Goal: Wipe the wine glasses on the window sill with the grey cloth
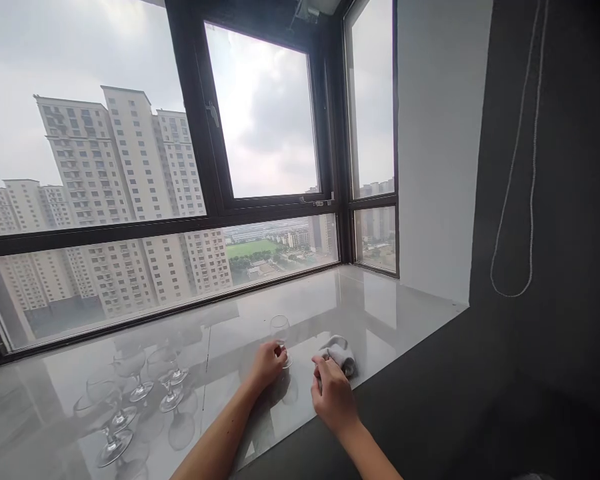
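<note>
A clear stemmed glass [280, 325] is pinched by the left hand [269, 363]; a crumpled grey cloth [341, 350] is overlapped by the right hand [334, 395], whose fingers are curled, grip unclear.

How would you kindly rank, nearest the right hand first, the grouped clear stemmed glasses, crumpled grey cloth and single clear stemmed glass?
1. Cloth, at the right hand
2. Single glass, at the left hand
3. Grouped glasses, farther left
</note>
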{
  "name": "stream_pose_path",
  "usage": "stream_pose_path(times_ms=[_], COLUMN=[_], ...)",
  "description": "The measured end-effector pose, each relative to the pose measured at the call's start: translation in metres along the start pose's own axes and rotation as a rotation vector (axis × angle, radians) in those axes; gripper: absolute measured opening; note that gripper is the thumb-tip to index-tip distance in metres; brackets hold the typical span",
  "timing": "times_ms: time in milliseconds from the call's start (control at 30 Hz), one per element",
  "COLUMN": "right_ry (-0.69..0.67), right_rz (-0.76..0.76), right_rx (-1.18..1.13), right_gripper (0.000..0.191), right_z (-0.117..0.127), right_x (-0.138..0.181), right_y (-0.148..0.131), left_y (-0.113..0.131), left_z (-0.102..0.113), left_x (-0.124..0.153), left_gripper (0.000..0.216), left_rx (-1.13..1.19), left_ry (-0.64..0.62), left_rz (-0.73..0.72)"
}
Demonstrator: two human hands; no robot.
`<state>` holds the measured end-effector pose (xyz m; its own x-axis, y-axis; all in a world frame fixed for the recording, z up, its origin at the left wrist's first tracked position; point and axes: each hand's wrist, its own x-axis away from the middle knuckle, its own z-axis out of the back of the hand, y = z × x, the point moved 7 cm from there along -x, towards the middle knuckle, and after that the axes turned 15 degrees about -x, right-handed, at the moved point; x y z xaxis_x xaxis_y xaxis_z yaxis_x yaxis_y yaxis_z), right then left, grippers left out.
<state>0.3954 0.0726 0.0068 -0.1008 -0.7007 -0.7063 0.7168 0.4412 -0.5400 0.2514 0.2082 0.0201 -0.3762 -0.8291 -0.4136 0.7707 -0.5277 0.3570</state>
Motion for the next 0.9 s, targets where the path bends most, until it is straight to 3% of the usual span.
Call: stream_pose_path(times_ms=[233,467,667,767,900], right_ry=[-0.024,-0.045,-0.147,-0.258,-0.299], right_rz=[0.066,0.134,-0.102,-0.285,-0.351], right_rx=[0.007,0.184,0.304,0.258,0.16], right_gripper=[0.048,0.051,0.052,0.057,0.055], right_z=[0.003,0.029,0.047,0.045,0.038], right_x=[0.0,-0.01,-0.038,-0.048,-0.059], right_y=[-0.005,-0.002,0.035,0.059,0.076], left_y=[0.0,-0.002,0.01,0.017,0.022], left_z=[0.0,-0.002,0.004,0.005,0.004], left_x=[0.0,0.0,0.003,0.004,0.005], left_gripper=[0.015,0.016,0.015,0.016,0.016], left_rx=[0.03,0.048,0.061,0.063,0.055], left_ry=[0.001,-0.011,-0.017,-0.031,-0.049], left_rz=[-0.01,-0.002,-0.025,-0.024,-0.041])
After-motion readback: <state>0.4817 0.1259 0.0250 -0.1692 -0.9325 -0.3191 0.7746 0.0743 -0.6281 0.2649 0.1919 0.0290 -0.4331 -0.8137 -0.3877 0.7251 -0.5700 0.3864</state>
